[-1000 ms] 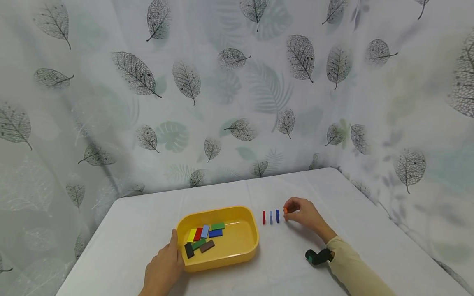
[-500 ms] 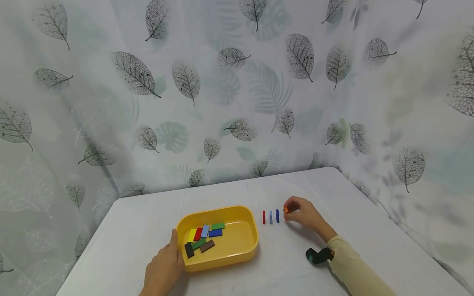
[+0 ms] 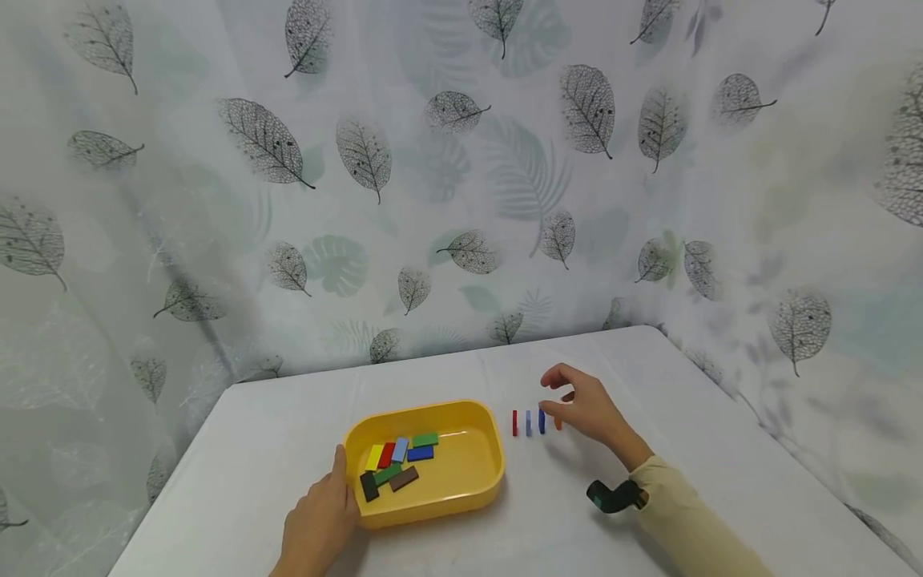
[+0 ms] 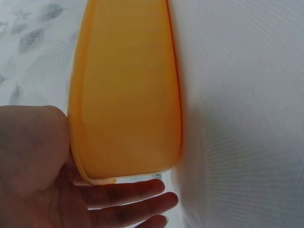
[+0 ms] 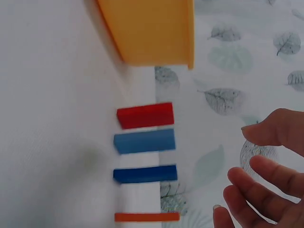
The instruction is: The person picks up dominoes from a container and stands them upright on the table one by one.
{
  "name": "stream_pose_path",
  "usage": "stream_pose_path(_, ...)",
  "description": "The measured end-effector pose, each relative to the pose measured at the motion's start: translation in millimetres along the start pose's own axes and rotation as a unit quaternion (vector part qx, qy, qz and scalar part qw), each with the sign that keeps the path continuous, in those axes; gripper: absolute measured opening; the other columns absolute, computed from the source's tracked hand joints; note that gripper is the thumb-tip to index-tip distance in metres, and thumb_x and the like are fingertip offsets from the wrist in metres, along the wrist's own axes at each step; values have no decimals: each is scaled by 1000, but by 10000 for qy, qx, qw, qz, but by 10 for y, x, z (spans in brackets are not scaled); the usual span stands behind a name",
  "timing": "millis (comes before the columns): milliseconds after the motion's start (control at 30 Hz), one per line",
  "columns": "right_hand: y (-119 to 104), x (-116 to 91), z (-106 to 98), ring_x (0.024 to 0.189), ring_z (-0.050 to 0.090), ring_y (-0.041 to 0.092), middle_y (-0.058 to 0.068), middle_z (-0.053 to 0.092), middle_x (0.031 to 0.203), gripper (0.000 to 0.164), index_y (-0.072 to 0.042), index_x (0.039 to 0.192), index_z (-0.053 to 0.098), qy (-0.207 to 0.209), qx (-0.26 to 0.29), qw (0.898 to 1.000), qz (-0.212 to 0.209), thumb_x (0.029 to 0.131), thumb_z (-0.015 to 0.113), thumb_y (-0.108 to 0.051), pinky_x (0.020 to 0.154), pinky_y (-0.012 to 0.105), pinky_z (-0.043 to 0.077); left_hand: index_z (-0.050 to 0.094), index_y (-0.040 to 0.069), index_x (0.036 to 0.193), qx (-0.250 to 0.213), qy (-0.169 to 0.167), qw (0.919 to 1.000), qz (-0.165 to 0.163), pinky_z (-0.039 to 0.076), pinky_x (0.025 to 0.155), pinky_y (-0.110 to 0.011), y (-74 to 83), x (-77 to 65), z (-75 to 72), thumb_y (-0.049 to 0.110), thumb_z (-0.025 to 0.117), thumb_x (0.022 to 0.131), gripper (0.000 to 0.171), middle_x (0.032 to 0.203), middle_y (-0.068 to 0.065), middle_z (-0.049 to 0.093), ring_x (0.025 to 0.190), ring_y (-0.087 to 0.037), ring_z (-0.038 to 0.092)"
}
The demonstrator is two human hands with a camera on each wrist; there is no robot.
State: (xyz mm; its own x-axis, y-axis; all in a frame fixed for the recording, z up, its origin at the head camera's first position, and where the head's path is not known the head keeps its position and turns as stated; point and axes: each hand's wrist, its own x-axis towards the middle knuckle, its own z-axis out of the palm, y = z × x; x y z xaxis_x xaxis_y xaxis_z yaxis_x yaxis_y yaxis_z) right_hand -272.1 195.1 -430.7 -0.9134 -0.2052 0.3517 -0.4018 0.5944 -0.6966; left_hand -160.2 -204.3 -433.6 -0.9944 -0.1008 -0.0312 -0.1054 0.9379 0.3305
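My left hand (image 3: 320, 521) rests against the left end of a yellow plastic tray (image 3: 465, 503). In the left wrist view its fingers (image 4: 135, 206) lie straight along the tray's end wall, with the thumb side at the rim. My right hand (image 3: 587, 405) hovers above a row of upright domino-like blocks, thumb and fingers spread, holding nothing. The row runs from a red block (image 5: 146, 115) through a light blue block (image 5: 145, 141) and a dark blue block (image 5: 146, 174) to an orange block (image 5: 147, 217). In the head view my right hand partly covers the orange one.
Several loose blocks lie in the tray's left half, including a yellow block (image 3: 374, 457), a black block (image 3: 369, 486) and a brown block (image 3: 404, 478). The white table (image 3: 562, 521) meets a leaf-patterned curtain (image 3: 461, 200) at the back and sides.
My right hand has let go of the orange block and risen slightly up and left, fingers spreading. The orange block now stands at the row's right end. My left hand and the tray stay put.
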Motion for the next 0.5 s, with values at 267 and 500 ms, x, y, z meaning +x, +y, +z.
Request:
stream_pose_path(267,-450,55,205,96,66,25,1,70,101,23,-10,106,69,181,46,9964,-822,87,82,-6,82,43,58,28,-11,157,20,-9,10000,-17,57,66,-48,7,8,1,15,50,104,63,118,-27,67,63,-23,53)
stream_pose_path(500,-755,96,522,95,66,25,3,71,102,18,-6,106,71,-507,230,9883,-1423,90,78,-2,80,42,58,28,-11,157,19,20,10000,-14,56,62,-43,9,-8,2,12,51,102,64,115,-26,67,60,-22,51)
